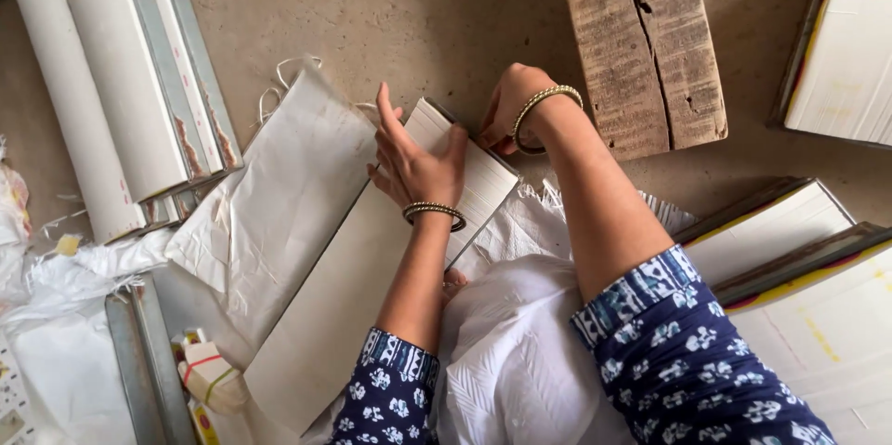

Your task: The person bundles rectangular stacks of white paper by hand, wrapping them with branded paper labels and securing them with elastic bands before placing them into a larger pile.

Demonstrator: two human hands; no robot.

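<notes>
A long white bound block of pages (353,287) lies slantwise on the floor in front of me, partly on a white woven sack (279,203). My left hand (413,162) rests flat on the block's far end, fingers spread and pressing down. My right hand (511,106) grips the far corner of the same block, fingers curled over its edge. Both wrists wear bangles, and both sleeves are dark blue with white flowers.
A rough wooden block (641,36) stands just right of my right hand. Stacks of white page blocks lie at left (121,73) and at right (799,250). A small spool (209,375) and white cloth (520,361) sit near my knees.
</notes>
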